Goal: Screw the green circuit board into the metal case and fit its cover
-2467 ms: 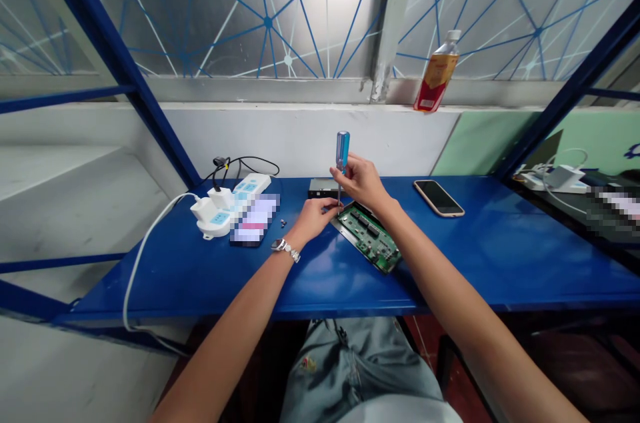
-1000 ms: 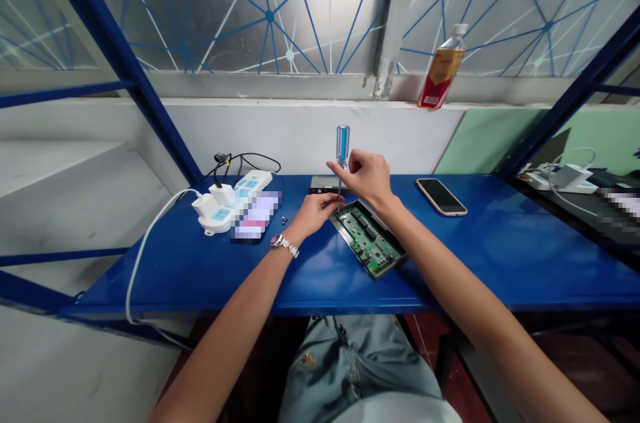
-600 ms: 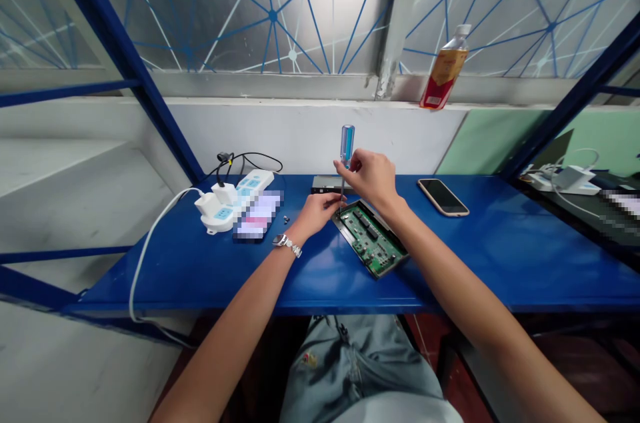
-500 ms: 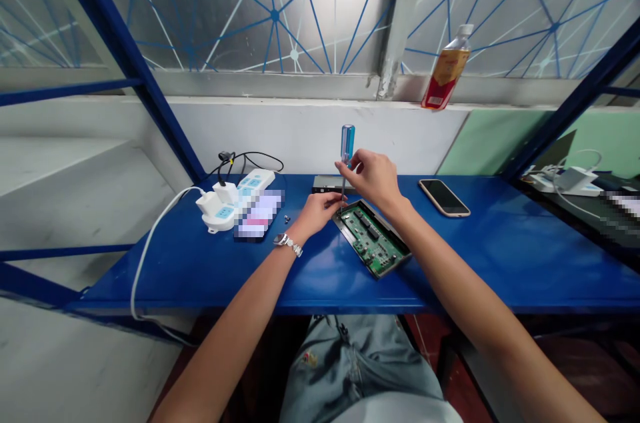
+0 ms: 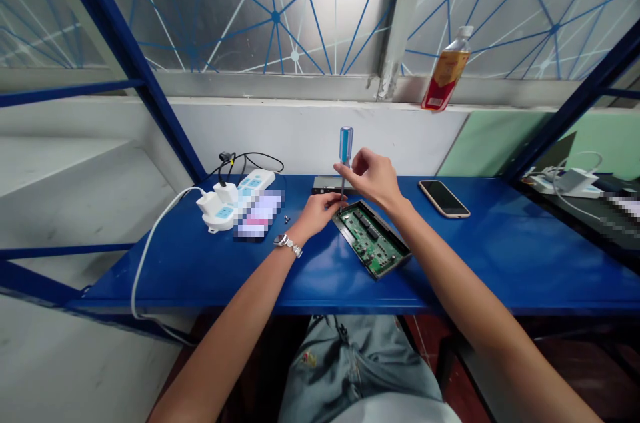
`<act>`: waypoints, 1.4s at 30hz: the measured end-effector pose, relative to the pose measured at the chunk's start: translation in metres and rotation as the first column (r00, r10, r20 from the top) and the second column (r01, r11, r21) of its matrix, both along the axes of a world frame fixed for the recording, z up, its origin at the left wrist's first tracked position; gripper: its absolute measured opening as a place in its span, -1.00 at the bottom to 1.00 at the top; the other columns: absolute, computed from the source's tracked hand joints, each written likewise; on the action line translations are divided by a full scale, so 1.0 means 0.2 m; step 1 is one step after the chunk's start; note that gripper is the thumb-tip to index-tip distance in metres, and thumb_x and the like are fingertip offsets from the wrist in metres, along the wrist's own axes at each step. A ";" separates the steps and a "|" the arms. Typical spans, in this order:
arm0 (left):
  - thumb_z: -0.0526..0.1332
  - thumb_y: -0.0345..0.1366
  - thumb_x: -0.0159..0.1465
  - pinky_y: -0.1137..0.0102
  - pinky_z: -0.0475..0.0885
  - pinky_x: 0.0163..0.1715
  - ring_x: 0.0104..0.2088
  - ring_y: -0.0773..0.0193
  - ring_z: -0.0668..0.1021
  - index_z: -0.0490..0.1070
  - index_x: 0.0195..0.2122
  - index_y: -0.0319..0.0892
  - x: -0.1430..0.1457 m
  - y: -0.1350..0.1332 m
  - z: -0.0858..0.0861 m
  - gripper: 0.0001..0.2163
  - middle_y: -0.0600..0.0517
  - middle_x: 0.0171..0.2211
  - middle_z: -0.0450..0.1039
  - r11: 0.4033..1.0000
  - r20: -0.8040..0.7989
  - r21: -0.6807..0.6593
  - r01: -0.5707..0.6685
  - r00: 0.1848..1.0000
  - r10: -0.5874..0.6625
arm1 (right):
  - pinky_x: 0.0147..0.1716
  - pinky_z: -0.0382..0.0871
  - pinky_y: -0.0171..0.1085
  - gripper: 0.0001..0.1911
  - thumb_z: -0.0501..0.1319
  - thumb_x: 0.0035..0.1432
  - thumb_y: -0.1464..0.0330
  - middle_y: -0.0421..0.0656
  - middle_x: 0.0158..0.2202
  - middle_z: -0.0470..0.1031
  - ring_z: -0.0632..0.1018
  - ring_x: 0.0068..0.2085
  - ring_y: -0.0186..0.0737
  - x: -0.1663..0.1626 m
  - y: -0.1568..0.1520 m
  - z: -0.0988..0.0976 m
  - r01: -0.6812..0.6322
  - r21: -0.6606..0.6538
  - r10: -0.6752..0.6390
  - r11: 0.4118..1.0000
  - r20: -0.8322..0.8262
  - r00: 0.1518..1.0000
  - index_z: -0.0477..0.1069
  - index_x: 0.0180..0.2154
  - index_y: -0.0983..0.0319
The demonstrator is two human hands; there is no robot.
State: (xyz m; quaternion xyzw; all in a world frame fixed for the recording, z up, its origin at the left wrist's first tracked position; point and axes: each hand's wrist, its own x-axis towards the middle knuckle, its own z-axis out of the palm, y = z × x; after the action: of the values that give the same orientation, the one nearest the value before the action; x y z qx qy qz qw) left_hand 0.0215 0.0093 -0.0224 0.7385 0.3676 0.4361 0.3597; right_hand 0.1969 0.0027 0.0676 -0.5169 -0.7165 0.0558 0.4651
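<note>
A screwdriver with a clear blue handle stands nearly upright, its tip down at the far left corner of an open metal case. Inside that case lies a green circuit board. My right hand is closed on the screwdriver, thumb and fingers just below the handle. My left hand has its fingertips pinched around the lower shaft, close against the case's corner. The tip itself is hidden by these fingers. A few small screws lie on the blue table, left of my left hand.
Behind my hands is a flat grey box. On the left are a white power strip with plugs and a blurred-out phone. A dark-screened phone lies on the right. One bottle leans on the window ledge.
The screwdriver handle and my right hand have shifted very slightly, the handle a touch left. My left hand and the case stay in place.
</note>
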 end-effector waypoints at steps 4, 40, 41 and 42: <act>0.25 -0.23 0.35 0.24 0.54 0.00 -0.11 0.07 0.70 0.62 -0.11 -0.22 0.00 0.00 0.00 -0.78 -0.09 -0.18 0.70 1.000 -0.020 0.023 -0.012 1.000 0.012 | -0.43 0.15 -0.23 -0.52 0.31 0.18 -0.05 -0.16 -0.57 0.44 0.45 -0.48 -0.19 -0.06 -0.02 0.01 0.170 0.038 -0.174 0.985 0.115 0.978 0.33 -0.52 0.17; 0.24 -0.31 0.34 0.24 0.55 0.03 -0.09 0.11 0.70 0.56 -0.07 -0.24 0.01 0.01 -0.01 -0.80 -0.13 -0.14 0.67 0.999 0.067 0.015 0.031 0.997 -0.032 | -0.41 0.54 -0.23 -0.60 0.45 -0.01 0.04 -0.17 -0.47 0.54 0.54 -0.46 -0.25 0.00 0.03 -0.14 -0.400 -0.146 0.278 0.905 -0.511 0.814 0.49 -0.39 0.24; 0.24 -0.30 0.33 0.24 0.55 0.03 -0.09 0.10 0.70 0.56 -0.07 -0.24 0.01 0.01 -0.01 -0.80 -0.13 -0.14 0.67 0.999 0.065 0.017 0.028 0.997 -0.029 | -0.40 0.54 -0.22 -0.62 0.44 0.00 0.06 -0.17 -0.46 0.55 0.55 -0.46 -0.25 0.00 0.03 -0.15 -0.398 -0.143 0.279 0.906 -0.507 0.816 0.50 -0.38 0.24; 0.25 -0.30 0.33 0.24 0.55 0.03 -0.09 0.10 0.69 0.56 -0.07 -0.23 0.01 0.01 -0.01 -0.80 -0.13 -0.14 0.68 1.000 0.062 0.017 0.025 0.998 -0.026 | -0.40 0.54 -0.23 -0.64 0.42 0.02 0.07 -0.17 -0.46 0.56 0.55 -0.47 -0.25 0.00 0.03 -0.15 -0.399 -0.138 0.284 0.906 -0.501 0.818 0.51 -0.37 0.24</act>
State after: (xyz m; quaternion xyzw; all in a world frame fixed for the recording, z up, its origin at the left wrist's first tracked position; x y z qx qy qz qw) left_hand 0.0226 0.0112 -0.0246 0.7321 0.3429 0.4573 0.3705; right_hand 0.1979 0.0085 0.0368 -0.4016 -0.6518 0.3472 0.5416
